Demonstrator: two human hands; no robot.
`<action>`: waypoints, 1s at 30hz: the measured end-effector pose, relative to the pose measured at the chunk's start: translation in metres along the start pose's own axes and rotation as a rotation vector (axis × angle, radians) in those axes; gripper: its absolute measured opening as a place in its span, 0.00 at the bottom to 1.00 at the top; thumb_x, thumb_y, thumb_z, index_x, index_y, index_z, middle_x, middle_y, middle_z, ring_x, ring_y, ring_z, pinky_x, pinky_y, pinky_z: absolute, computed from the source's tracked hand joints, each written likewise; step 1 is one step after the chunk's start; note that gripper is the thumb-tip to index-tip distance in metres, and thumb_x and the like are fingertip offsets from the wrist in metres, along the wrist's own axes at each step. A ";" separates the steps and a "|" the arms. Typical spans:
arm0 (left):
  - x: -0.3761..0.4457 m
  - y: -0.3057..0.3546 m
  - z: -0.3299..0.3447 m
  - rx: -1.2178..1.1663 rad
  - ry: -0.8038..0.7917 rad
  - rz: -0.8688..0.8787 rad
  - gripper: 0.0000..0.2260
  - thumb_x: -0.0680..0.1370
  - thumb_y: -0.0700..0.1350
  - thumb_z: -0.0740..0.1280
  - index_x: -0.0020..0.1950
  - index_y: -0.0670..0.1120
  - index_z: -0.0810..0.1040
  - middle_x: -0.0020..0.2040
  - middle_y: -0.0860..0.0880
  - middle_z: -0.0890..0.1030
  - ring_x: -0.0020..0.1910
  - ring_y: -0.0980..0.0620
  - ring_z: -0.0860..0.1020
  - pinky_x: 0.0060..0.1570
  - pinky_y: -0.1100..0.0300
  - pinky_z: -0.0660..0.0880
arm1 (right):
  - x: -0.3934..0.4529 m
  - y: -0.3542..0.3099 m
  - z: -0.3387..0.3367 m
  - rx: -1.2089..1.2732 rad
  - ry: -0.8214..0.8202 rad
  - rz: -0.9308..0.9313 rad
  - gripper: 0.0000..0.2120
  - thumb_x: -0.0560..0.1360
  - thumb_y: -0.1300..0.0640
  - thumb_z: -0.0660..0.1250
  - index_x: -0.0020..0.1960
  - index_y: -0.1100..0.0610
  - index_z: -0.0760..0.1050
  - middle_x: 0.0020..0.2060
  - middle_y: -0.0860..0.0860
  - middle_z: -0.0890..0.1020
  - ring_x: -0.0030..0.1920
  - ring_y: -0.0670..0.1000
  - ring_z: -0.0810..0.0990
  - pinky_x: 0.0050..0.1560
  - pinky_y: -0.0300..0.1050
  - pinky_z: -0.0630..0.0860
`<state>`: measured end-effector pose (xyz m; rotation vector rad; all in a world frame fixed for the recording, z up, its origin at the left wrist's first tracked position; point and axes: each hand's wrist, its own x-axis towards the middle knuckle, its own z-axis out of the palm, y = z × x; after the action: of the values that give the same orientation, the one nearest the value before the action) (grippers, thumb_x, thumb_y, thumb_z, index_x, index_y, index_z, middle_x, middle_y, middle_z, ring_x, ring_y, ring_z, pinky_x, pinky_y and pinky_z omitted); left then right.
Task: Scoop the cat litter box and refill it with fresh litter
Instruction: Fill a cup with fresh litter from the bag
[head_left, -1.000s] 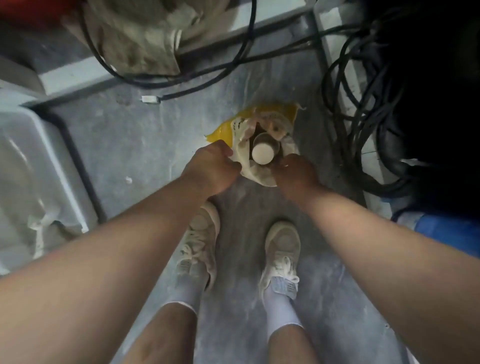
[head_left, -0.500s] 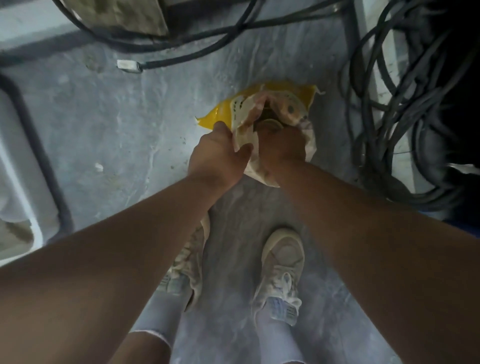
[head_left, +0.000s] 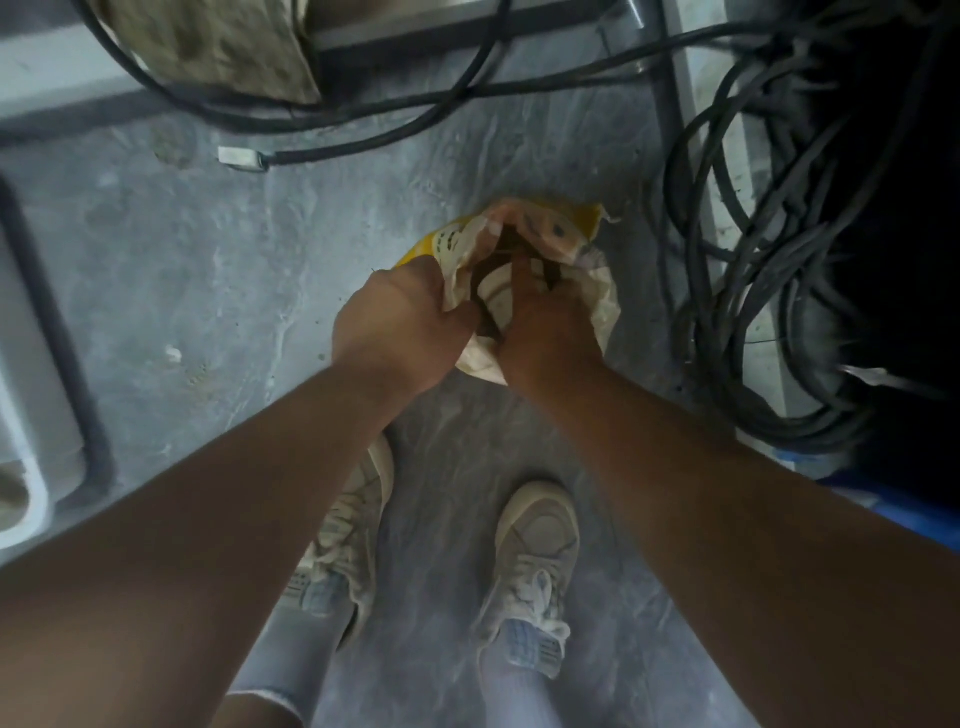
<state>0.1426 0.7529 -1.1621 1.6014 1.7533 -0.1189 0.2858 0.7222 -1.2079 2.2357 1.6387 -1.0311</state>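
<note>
Pale shoes sit nearest me on the floor; beyond them my left hand pinches the bag's near rim, and my right hand reaches inside, curled around a cup. I'd keep the mouth stretched wide and lift the cup level. The bag stands on the floor just beyond my toes.

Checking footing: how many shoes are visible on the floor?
2: left shoe partly hidden under the left forearm, right shoe beside it, both nearer the camera than the yellow bag.
</note>
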 end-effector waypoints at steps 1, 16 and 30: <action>0.000 0.001 0.000 0.008 -0.002 0.012 0.15 0.74 0.60 0.67 0.48 0.49 0.76 0.43 0.48 0.81 0.43 0.44 0.80 0.42 0.52 0.77 | 0.003 -0.001 -0.005 -0.026 -0.030 -0.012 0.32 0.77 0.57 0.60 0.78 0.51 0.54 0.64 0.67 0.70 0.60 0.67 0.73 0.58 0.60 0.74; 0.012 -0.007 0.004 -0.065 -0.021 -0.050 0.15 0.75 0.63 0.66 0.44 0.51 0.75 0.41 0.51 0.82 0.41 0.48 0.80 0.43 0.51 0.79 | 0.035 -0.027 -0.007 -0.366 -0.143 -0.190 0.20 0.84 0.53 0.55 0.74 0.57 0.65 0.69 0.57 0.73 0.69 0.58 0.72 0.70 0.53 0.68; 0.024 -0.021 0.005 -0.129 -0.021 -0.108 0.17 0.72 0.66 0.67 0.45 0.53 0.75 0.44 0.51 0.82 0.44 0.49 0.81 0.47 0.50 0.79 | 0.030 -0.004 0.035 0.278 0.374 -0.165 0.17 0.76 0.60 0.64 0.64 0.61 0.73 0.58 0.63 0.79 0.58 0.62 0.78 0.58 0.52 0.74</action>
<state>0.1276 0.7650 -1.1876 1.4100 1.7941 -0.0720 0.2715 0.7289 -1.2520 2.6419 1.9623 -0.9737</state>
